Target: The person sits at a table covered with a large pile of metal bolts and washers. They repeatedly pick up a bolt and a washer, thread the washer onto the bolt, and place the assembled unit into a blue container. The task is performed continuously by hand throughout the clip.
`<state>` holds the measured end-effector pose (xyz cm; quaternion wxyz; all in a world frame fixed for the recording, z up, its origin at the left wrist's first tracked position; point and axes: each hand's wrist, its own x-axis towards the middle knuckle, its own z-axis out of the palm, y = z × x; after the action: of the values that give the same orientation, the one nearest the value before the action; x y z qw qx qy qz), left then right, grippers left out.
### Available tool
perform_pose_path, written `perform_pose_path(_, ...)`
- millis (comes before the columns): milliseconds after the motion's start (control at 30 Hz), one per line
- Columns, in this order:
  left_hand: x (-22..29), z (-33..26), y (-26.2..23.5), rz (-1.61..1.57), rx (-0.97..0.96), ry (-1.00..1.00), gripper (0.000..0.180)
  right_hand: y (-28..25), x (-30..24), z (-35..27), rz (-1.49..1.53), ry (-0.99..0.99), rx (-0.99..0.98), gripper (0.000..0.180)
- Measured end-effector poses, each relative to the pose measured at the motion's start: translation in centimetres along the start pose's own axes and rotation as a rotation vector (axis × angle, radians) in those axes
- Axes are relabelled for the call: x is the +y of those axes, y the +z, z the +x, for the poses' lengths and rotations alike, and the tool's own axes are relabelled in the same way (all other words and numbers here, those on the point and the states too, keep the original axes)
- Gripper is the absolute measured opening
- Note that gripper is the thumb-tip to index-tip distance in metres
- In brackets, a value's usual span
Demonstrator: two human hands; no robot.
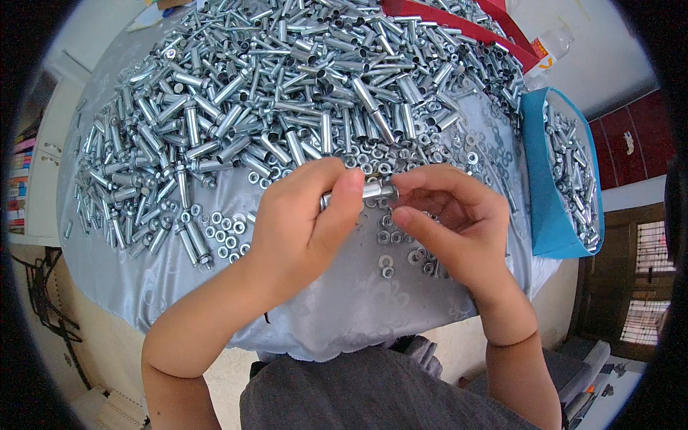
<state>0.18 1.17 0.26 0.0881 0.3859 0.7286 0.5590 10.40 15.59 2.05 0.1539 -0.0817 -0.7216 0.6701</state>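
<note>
My left hand (308, 215) is closed around a shiny metal sleeve anchor (371, 190), which lies nearly level and points to the right. My right hand (462, 226) has its curled fingers and thumb at the anchor's right end, where a nut or washer (388, 190) sits. The index fingertip appears to touch that end, while the thumb tip is a little below it. Loose nuts (365, 159) lie on the cloth just beyond and below both hands. Part of the anchor is hidden inside my left fist.
A large heap of metal sleeves and bolts (287, 79) covers the far part of the table with its silvery cloth (322, 308). At the right stands a blue bag (539, 179) full of anchors. A red container (466, 27) and a plastic bottle (555, 46) are at the far right.
</note>
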Motion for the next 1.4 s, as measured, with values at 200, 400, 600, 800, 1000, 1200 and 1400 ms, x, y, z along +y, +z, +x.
perform_pose_path(200,-0.2,0.0,0.0,-0.064,-0.028,-0.016,0.028,-0.2,0.2,0.2,-0.119,-0.055,-0.023,0.021)
perform_pose_path(400,-0.1,-0.3,0.3,-0.399,-0.18,-0.247,0.032,-0.4,0.7,0.1,-0.086,-0.18,-0.085,0.021)
perform_pose_path(600,-0.2,-0.3,0.3,-0.681,-0.146,-0.378,0.036,-0.7,-0.2,0.1,-0.166,-0.18,-0.176,0.036)
perform_pose_path(800,-0.6,1.0,0.2,-0.743,0.083,-0.392,0.038,-0.5,-0.7,0.0,0.034,-0.042,-0.114,0.044)
perform_pose_path(1000,-0.8,1.3,-0.2,-0.696,0.176,-0.389,0.04,-1.9,-0.4,1.0,-0.699,-0.385,-0.125,0.028)
perform_pose_path(1200,-0.8,1.3,-0.1,-0.729,0.148,-0.393,0.04,-2.1,-0.6,0.8,-0.646,-0.299,-0.088,0.023)
perform_pose_path(1400,-0.6,1.1,-0.1,-0.67,0.117,-0.406,0.04,-2.3,0.3,1.0,-0.89,-0.363,-0.417,0.012)
